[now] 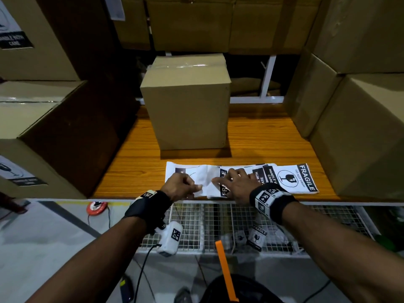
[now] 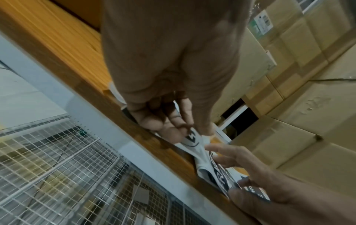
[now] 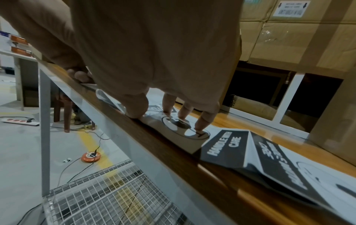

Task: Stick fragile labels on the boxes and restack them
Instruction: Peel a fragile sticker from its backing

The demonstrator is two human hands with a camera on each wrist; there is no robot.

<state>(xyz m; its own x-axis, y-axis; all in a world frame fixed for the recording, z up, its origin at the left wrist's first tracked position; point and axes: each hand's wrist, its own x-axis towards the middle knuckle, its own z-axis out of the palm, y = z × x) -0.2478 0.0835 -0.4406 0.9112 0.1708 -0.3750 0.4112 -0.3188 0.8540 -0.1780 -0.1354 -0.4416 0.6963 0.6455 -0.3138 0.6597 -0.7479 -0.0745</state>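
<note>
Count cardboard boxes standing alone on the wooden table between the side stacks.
1: the taped cardboard box stands mid-table behind the fragile labels. More could be hidden behind the side stacks.

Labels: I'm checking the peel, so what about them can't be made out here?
- Head view: the left hand and right hand cover the middle of the labels.
- Left wrist view: the pinched label is mostly hidden by fingers.
- Right wrist view: the nearest label is blurred and cut off by the edge.
</note>
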